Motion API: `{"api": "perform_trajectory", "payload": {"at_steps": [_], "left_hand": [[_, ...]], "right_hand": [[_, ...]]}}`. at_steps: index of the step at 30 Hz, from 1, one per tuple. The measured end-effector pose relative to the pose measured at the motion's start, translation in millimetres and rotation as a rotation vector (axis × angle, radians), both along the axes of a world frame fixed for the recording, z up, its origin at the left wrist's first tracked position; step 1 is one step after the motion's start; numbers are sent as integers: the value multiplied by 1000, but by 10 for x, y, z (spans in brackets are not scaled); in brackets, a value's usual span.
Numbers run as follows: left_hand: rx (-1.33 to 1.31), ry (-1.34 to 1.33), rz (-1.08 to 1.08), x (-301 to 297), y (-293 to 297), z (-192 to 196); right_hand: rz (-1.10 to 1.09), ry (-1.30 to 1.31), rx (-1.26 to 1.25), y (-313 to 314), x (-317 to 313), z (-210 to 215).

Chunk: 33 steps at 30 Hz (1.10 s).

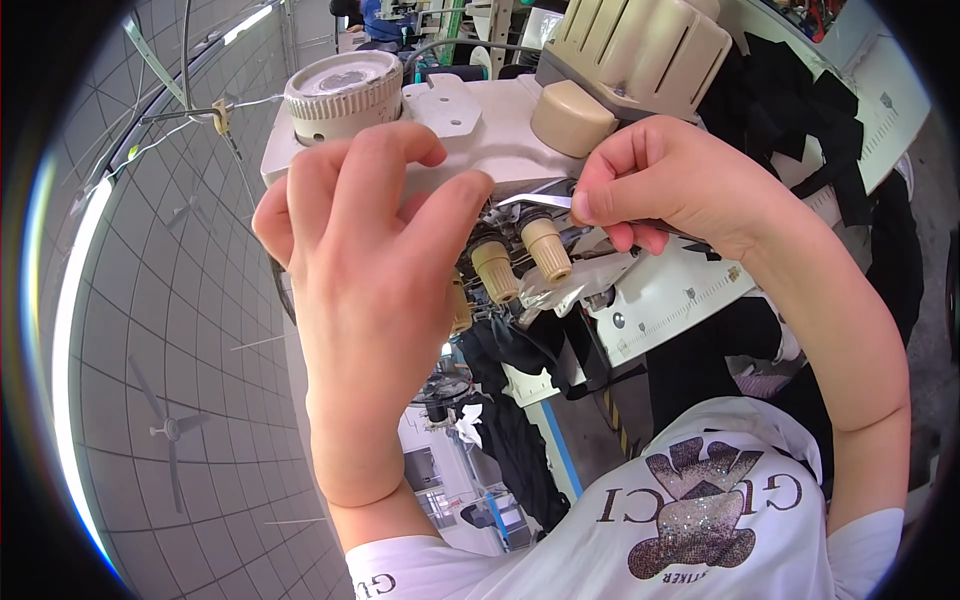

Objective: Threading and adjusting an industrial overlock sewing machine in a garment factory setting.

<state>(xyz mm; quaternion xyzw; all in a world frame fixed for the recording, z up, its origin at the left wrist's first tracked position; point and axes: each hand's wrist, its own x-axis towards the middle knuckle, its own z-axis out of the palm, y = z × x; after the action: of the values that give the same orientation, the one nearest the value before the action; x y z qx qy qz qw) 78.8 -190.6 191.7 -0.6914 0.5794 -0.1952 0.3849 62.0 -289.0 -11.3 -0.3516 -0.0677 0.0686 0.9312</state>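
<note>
An industrial sewing machine [480,130] with a cream-white head stands in front of me. My right hand [650,185] pinches a pair of silver tweezers [537,199], and their tips point left toward the tension area under the machine head. Just below the tips are beige ribbed tension knobs [546,250], with metal parts around them. My left hand [375,225] is raised over the left part of the machine, its fingers bent and apart. The thumb tip is close to the tension knobs; whatever lies behind that hand is hidden.
A ribbed handwheel-like dial [345,95] tops the machine at left, and a beige slotted housing [640,50] stands at right. Black fabric [800,110] lies on the white table [675,300] marked with a ruler scale. More black cloth [515,440] hangs below the machine.
</note>
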Motion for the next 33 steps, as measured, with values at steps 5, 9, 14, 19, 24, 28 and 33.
{"api": "perform_trajectory", "payload": {"at_steps": [5,9,14,19,24,28,33], "left_hand": [[-82,70,-70,-48,128,-32],[-70,-17,-102,-17,247,-141],[-67,-48,-117,-38,229,-173],[-63,-5,-102,-60,236,-167],[-146,120,-10,-314,468,-232],[-423,407,-20,-367,698,-449],[-786,665,19,-542,607,-872]], "right_hand": [[12,4,-15,-15,-9,2],[10,6,-15,-6,-26,10],[11,8,-13,-22,-48,2],[18,-3,-4,-61,-109,23],[-68,6,-92,-164,-286,-209],[-110,17,-57,-53,-401,-99],[-281,-16,-65,124,-360,175]]}}
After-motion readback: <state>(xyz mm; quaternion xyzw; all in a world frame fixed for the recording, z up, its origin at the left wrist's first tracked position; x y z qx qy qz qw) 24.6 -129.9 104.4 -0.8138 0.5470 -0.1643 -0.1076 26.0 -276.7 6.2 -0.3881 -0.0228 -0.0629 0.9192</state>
